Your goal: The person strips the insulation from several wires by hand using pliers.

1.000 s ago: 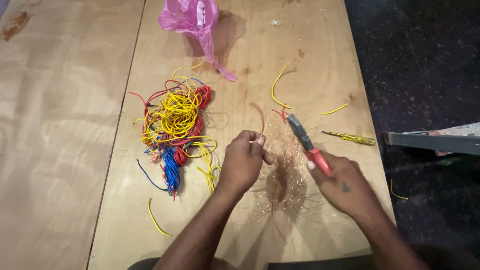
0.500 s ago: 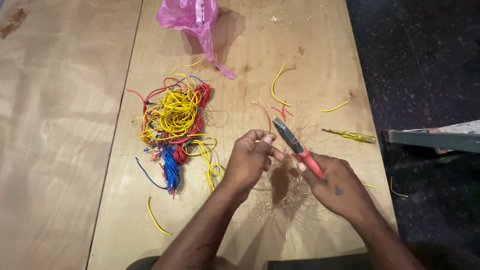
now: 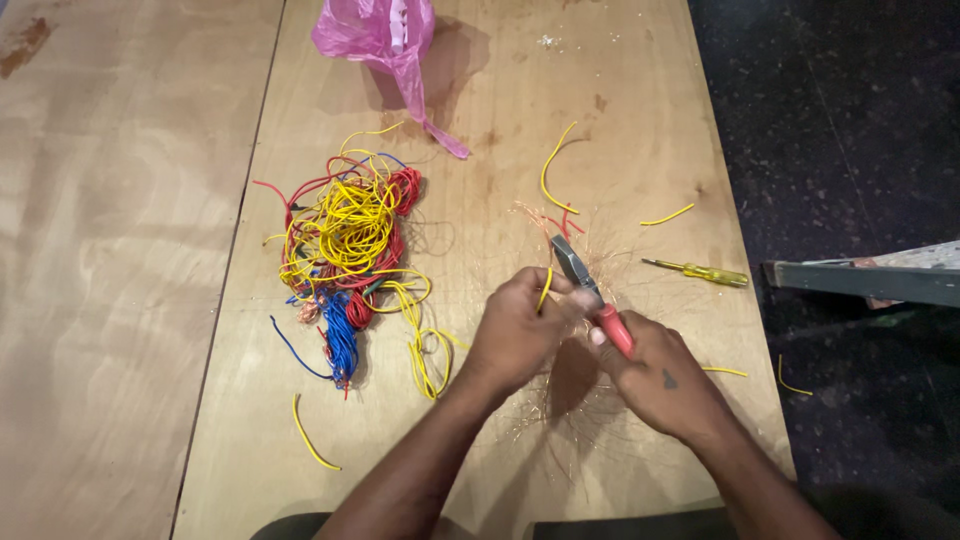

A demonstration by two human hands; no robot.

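My left hand (image 3: 515, 335) pinches a short yellow wire (image 3: 544, 288) over a plywood board (image 3: 500, 120). My right hand (image 3: 655, 375) grips red-handled pliers (image 3: 590, 292), whose grey jaws point up and left, right beside the wire. Fine copper strands (image 3: 560, 410) lie spread on the board under and around both hands. A tangled heap of yellow, red and blue wires (image 3: 345, 250) sits to the left of my left hand.
A pink plastic bag (image 3: 385, 35) lies at the far end of the board. A yellow-handled screwdriver (image 3: 700, 271) and loose yellow wire offcuts (image 3: 555, 165) lie to the right. Dark floor and a grey metal piece (image 3: 870, 278) border the right edge.
Both hands have drawn closer together and shifted slightly toward me. The pliers' jaws now sit against the yellow wire held in the left hand.
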